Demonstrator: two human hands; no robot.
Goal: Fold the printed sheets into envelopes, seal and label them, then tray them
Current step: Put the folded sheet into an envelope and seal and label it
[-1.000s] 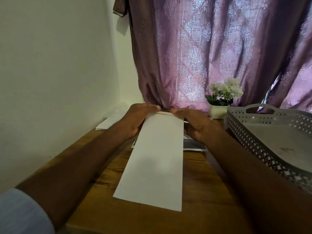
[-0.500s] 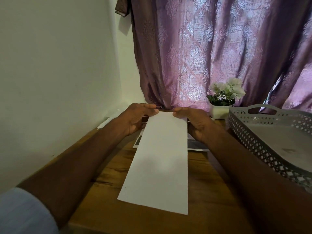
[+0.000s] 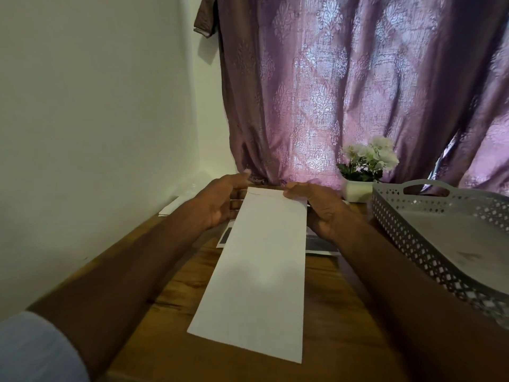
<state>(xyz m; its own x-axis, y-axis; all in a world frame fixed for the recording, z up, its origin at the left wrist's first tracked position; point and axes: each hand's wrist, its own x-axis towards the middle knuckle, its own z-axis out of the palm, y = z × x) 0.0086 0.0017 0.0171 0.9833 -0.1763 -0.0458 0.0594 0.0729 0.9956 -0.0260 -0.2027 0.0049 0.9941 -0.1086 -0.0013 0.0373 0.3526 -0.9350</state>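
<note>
both hands holding a long white envelope [image 3: 259, 268] by its far end over the wooden table [image 3: 338, 312].

left hand [image 3: 217, 201] grips the far left corner, fingers curled around the edge; right hand [image 3: 316, 208] pinches the far right corner, thumb on top. envelope runs lengthwise toward the camera, near end low over the table, can't tell if it touches. thin seam line near the far edge, maybe a flap, too dim to be sure. printed sheets [image 3: 321, 244] lie flat on the table under the hands, partly hidden by the envelope. grey perforated tray [image 3: 429, 260] sits at right, just beside the right forearm. small white flower pot [image 3: 358, 188] behind the right hand, against the purple curtain [image 3: 344, 92]. more white paper [image 3: 170, 206] by the wall at left.
</note>
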